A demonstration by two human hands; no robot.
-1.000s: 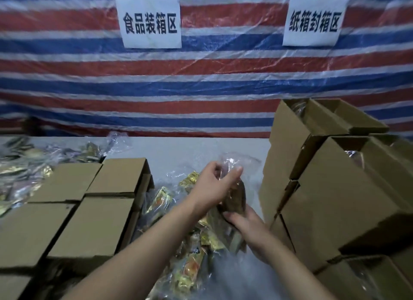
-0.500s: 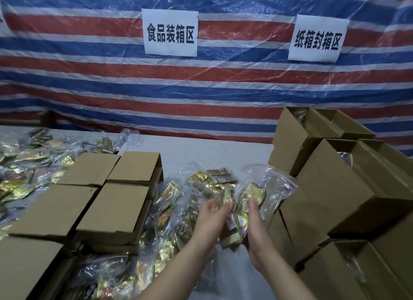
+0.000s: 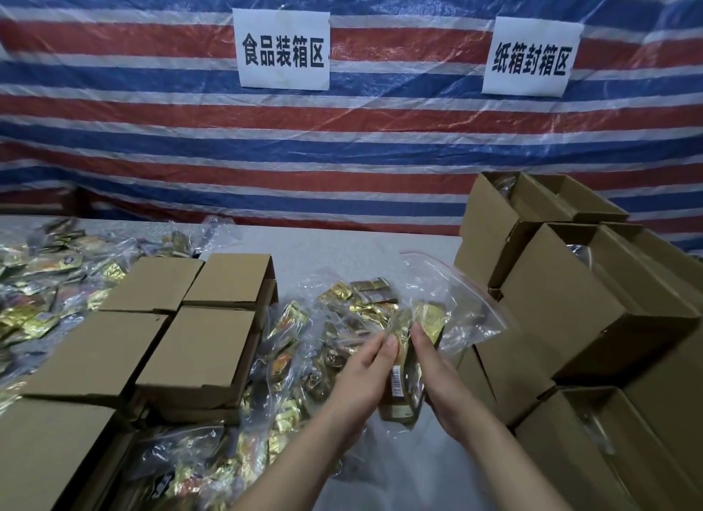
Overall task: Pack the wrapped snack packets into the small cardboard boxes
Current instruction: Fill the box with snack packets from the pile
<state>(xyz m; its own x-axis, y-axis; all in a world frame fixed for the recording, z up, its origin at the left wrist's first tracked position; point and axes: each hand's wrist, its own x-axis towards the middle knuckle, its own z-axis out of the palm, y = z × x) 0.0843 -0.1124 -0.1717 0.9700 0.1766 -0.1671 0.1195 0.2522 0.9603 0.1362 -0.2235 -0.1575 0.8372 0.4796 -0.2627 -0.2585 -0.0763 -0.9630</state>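
Observation:
A clear zip bag (image 3: 452,309) with gold-wrapped snack packets (image 3: 403,381) inside is held upright between both hands over the table's middle. My left hand (image 3: 361,381) grips its left side, fingertips up by the packets. My right hand (image 3: 441,377) grips the right side. More bagged gold packets (image 3: 304,339) lie in a heap just left of the hands. Closed small cardboard boxes (image 3: 205,351) sit to the left; open boxes (image 3: 563,305) are stacked to the right, some with plastic showing inside.
Loose snack packets (image 3: 42,282) spread over the far left of the grey table (image 3: 342,252). A striped red, white and blue tarp (image 3: 342,141) with two white paper signs hangs behind. More boxes (image 3: 608,453) crowd the near right corner.
Both hands came down from a raised hold with the bag and now stand side by side around it. The camera tilted and shifted, showing more of the left packet heap.

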